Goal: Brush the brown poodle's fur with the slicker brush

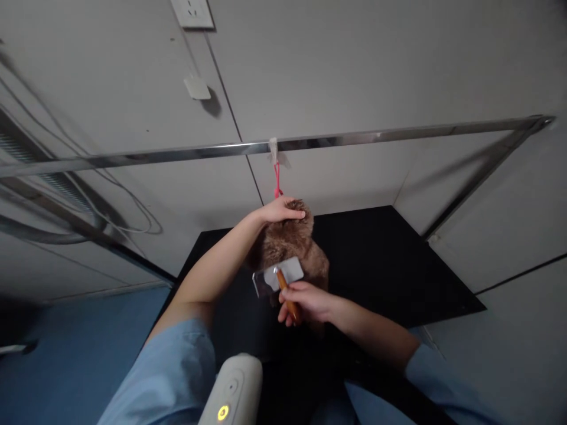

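Note:
A brown, fluffy furry figure [283, 239], perhaps a plush animal, is below a pink cord [277, 180] on the metal bar. My left hand [282, 211] grips its top from the left, thumb lying across the fur and the other fingers partly hidden behind. My right hand [310, 300] is closed round the orange-brown wooden handle of a slicker brush [290, 304]. The brush's wide, flat head is at the lower front of the fur; I cannot tell whether its pins touch. My right forearm and hand cover part of the figure's lower side.
A black tabletop [367, 254] lies underneath. The metal bar [199, 154] crosses above it, with a white strap [273, 149] looped on. Cables and a ribbed hose [62, 186] hang at left. A white device [234, 389] with a yellow light is at the near edge.

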Demonstrator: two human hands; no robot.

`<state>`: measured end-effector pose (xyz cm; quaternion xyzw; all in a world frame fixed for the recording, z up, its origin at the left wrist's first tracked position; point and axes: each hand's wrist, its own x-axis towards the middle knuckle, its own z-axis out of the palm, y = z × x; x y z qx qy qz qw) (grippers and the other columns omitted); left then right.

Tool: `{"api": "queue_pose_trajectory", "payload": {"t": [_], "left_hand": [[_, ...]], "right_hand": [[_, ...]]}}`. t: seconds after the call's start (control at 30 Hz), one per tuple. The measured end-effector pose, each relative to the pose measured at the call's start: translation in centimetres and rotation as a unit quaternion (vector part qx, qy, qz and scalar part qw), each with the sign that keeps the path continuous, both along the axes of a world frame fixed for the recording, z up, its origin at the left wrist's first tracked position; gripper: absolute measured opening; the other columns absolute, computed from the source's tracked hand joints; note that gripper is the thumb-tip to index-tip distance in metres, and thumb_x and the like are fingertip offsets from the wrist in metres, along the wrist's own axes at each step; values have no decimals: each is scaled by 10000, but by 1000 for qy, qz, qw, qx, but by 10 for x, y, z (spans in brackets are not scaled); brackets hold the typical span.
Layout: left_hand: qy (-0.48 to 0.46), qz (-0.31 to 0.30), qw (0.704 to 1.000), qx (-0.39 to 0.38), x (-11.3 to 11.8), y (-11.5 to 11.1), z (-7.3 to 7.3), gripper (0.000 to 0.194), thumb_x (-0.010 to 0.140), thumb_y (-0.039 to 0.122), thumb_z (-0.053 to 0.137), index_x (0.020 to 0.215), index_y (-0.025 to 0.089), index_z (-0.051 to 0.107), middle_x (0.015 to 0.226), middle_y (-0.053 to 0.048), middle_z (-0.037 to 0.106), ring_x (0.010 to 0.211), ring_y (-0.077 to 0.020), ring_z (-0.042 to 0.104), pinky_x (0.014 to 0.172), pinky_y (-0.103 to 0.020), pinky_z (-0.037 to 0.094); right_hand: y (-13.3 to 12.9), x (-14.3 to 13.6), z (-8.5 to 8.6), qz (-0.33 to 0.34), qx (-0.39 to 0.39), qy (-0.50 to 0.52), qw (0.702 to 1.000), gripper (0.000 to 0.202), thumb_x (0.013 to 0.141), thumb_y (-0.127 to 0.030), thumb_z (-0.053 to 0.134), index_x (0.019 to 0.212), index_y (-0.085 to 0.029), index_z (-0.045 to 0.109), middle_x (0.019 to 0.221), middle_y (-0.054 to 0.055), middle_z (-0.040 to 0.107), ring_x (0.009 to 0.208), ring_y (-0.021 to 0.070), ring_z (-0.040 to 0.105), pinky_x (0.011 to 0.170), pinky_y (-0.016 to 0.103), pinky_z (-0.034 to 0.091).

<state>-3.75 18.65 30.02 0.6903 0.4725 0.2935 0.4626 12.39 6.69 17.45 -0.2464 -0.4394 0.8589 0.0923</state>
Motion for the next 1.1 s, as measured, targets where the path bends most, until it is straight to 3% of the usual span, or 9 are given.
{"api": "queue_pose_trajectory", "payload": {"t": [0.1, 0.27, 0.43, 0.53, 0.7, 0.87, 1.0, 1.03, 1.1], "left_hand": [[-14, 16, 1000, -10, 0, 2, -4, 392, 640, 414, 753, 832, 91, 644, 774, -62, 671, 678, -137, 616, 667, -263, 499], [27, 24, 999, 14, 2, 3, -5, 401, 649, 426, 741, 866, 97, 664, 808, -73, 683, 707, -151, 627, 677, -262, 492], [19, 48, 999, 8, 7, 2, -3, 408, 648, 448, 734, 844, 99, 655, 806, -84, 681, 675, -154, 617, 637, -264, 483], [57, 62, 996, 12, 8, 3, -4, 429, 632, 472, 735, 830, 99, 660, 810, -97, 686, 685, -168, 621, 630, -266, 476], [65, 94, 993, 30, 9, 6, -8, 487, 631, 517, 718, 882, 101, 681, 888, -112, 697, 763, -195, 640, 694, -296, 491], [108, 95, 989, 39, 10, 4, -5, 518, 627, 544, 712, 912, 112, 686, 896, -99, 699, 800, -200, 642, 737, -298, 489], [102, 95, 989, 52, 11, 2, -6, 498, 631, 540, 708, 878, 108, 678, 880, -92, 695, 768, -186, 632, 691, -279, 483], [104, 98, 988, 54, 12, 1, -6, 497, 627, 540, 710, 866, 106, 675, 866, -90, 692, 753, -183, 628, 674, -276, 480], [116, 102, 987, 52, 13, 0, -5, 496, 619, 544, 713, 849, 106, 672, 834, -83, 685, 727, -178, 619, 651, -272, 474]], "right_hand": [[0, -1, -1, -80, 36, 5, 996, 233, 900, -391, 522, 880, -174, 439, 673, 22, 683, 530, 119, 643, 481, 187, 455], [-2, 0, 3, -21, -20, -25, 999, 233, 906, -394, 509, 878, -173, 438, 668, 34, 683, 508, 132, 638, 457, 198, 447], [-3, -4, 0, -93, 17, -14, 995, 225, 906, -384, 526, 899, -181, 428, 694, 23, 686, 541, 124, 647, 493, 200, 465], [-5, -5, -1, -35, -28, -46, 998, 228, 914, -396, 500, 904, -181, 423, 652, 23, 676, 507, 136, 635, 468, 211, 456], [-6, -3, 1, -76, 42, -25, 996, 177, 914, -338, 509, 890, -176, 442, 671, 19, 683, 527, 122, 636, 487, 197, 448], [-16, 0, -13, 69, -29, -54, 996, 230, 893, -376, 521, 866, -151, 482, 597, 31, 658, 463, 129, 604, 451, 203, 420], [-7, -2, -8, -79, 56, 2, 995, 218, 898, -380, 528, 904, -177, 446, 646, 9, 672, 519, 120, 626, 497, 198, 437], [-6, -2, -8, -95, 56, -10, 994, 205, 903, -369, 521, 899, -183, 434, 644, 3, 670, 522, 119, 627, 500, 198, 437], [-7, -2, -11, -50, 8, -46, 998, 197, 898, -357, 517, 880, -184, 426, 606, -4, 654, 482, 120, 608, 475, 200, 424]]}}
